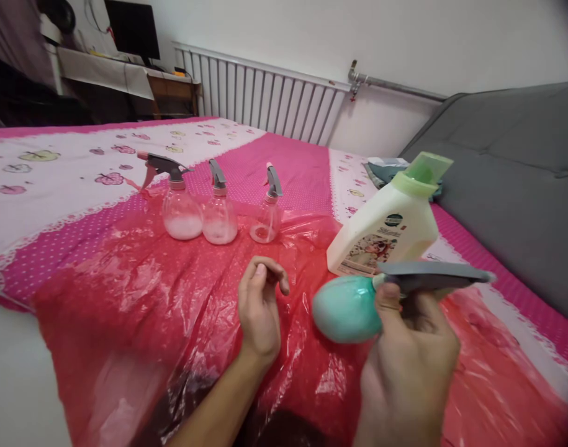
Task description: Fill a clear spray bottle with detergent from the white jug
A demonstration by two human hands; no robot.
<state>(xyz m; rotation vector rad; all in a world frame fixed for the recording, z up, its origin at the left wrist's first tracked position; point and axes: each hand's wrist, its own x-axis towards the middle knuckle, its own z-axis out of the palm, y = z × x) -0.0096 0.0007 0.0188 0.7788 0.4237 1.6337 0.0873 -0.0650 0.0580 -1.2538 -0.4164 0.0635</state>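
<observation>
Tipped onto its side in the air, a teal spray bottle (346, 309) is gripped by my right hand (411, 360) around its neck and grey trigger head. My left hand (261, 304) is to the left of that bottle, its fingers loosely curled and apart from the thumb, with nothing seen in it. Behind my hands stand three clear pink spray bottles with grey heads: the left one (183, 214) and the middle one (220, 217) contain whitish foam, and the right one (266, 217) has a little at its base. A large cream detergent bottle (386, 226) with a green cap leans beyond my right hand.
Red plastic sheeting (172, 298) covers the near part of a pink and white flowered bedspread (297, 167). On the right rises a grey padded headboard (507, 143), with folded cloth beside it. A radiator (260, 87) and a desk with a monitor (133, 31) are at the back.
</observation>
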